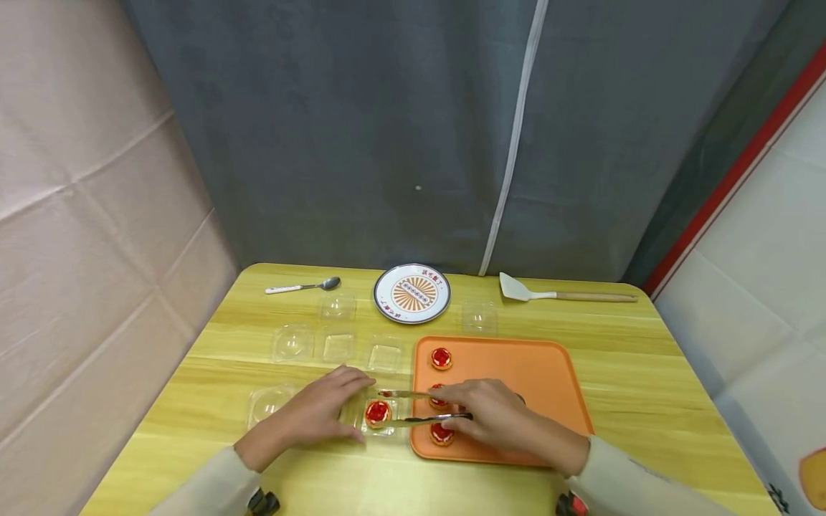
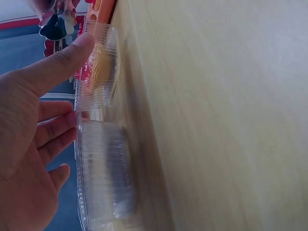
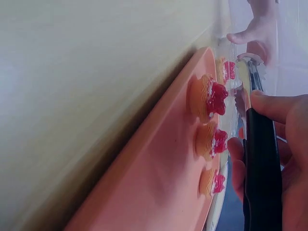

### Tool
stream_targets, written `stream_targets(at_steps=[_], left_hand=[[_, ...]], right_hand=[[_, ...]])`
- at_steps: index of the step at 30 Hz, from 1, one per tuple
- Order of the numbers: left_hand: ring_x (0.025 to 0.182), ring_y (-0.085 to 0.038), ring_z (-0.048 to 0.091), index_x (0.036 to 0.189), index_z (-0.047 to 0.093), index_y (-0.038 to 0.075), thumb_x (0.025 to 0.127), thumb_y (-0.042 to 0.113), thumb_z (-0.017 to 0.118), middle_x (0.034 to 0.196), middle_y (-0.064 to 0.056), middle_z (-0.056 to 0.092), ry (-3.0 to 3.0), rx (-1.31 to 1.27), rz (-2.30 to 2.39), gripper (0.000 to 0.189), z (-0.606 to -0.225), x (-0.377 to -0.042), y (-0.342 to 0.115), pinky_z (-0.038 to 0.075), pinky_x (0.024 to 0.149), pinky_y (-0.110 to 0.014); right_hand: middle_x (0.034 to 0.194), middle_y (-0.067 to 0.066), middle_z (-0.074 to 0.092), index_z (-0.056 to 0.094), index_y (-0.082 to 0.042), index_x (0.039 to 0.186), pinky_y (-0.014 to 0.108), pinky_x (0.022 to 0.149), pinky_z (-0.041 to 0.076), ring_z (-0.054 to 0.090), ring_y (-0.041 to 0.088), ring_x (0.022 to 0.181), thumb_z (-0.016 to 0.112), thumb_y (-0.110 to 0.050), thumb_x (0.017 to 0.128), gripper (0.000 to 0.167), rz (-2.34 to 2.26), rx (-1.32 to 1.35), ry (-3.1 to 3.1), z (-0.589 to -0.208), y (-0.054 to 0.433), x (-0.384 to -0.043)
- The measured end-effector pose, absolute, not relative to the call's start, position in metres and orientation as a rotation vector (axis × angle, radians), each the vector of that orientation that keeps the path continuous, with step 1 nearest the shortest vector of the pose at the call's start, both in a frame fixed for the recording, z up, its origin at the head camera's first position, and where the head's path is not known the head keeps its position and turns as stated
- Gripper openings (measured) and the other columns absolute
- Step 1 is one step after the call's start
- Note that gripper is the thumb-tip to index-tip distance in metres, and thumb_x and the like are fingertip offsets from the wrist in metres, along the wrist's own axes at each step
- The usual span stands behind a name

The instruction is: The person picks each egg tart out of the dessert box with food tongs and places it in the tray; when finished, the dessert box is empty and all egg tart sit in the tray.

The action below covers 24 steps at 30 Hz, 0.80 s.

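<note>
My right hand [image 1: 487,410] holds metal tongs with black handles [image 3: 263,168] over the left edge of an orange tray [image 1: 523,362]. The tongs' arms are spread, reaching left to either side of a small tart with red topping [image 1: 378,412]. That tart sits in a clear plastic box [image 2: 94,102]. Beside the box is my left hand [image 1: 315,410], thumb and fingers spread, fingertips right at its rim. Three more red-topped tarts stand in a column along the tray's left side: a far one [image 1: 442,358], a middle one [image 3: 211,141] partly hidden by the right hand, and a near one [image 3: 208,98].
Several clear plastic boxes [image 1: 385,356] and lids lie left of and behind the tray, one lid [image 1: 267,405] beside the left hand. Along the table's back are a spoon [image 1: 302,287], a patterned plate [image 1: 413,294] and a white spatula with a wooden handle [image 1: 594,297].
</note>
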<state>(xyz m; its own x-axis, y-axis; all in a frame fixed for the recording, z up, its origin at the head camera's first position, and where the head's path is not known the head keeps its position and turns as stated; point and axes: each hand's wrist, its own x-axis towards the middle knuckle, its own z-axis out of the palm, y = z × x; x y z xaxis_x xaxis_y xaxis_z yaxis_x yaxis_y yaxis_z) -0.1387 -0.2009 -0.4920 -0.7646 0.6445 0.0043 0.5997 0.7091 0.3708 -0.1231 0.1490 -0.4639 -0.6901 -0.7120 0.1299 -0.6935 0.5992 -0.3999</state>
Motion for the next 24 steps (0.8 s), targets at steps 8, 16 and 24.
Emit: stream_targets(at_steps=[8,16,24], left_hand=[[0.144,-0.029,0.044,0.145,0.058,0.014,0.074,0.061,0.083,0.15,-0.004,0.054,2.743,1.017,0.589,0.088,-0.495,-0.141,-0.2,0.03,0.122,-0.056],[0.142,-0.026,0.047,0.144,0.058,0.016,0.074,0.061,0.082,0.148,-0.001,0.055,2.735,1.032,0.615,0.087,-0.499,-0.143,-0.201,0.031,0.122,-0.055],[0.143,-0.029,0.046,0.143,0.059,0.015,0.075,0.059,0.083,0.148,-0.002,0.055,2.727,1.021,0.618,0.084,-0.497,-0.142,-0.199,0.032,0.121,-0.056]], right_hand=[[0.132,-0.006,0.07,0.065,-0.024,0.142,0.039,0.088,0.06,0.068,0.011,0.115,0.074,-0.035,0.096,0.048,-0.542,-1.263,2.769,-0.465,0.133,-0.128],[0.133,-0.008,0.069,0.066,-0.023,0.14,0.038,0.086,0.061,0.069,0.011,0.112,0.072,-0.036,0.098,0.045,-0.451,-1.313,2.773,-0.463,0.121,-0.132],[0.134,-0.01,0.069,0.068,-0.024,0.139,0.035,0.082,0.061,0.07,0.008,0.106,0.069,-0.035,0.1,0.04,-0.416,-1.304,2.781,-0.462,0.111,-0.133]])
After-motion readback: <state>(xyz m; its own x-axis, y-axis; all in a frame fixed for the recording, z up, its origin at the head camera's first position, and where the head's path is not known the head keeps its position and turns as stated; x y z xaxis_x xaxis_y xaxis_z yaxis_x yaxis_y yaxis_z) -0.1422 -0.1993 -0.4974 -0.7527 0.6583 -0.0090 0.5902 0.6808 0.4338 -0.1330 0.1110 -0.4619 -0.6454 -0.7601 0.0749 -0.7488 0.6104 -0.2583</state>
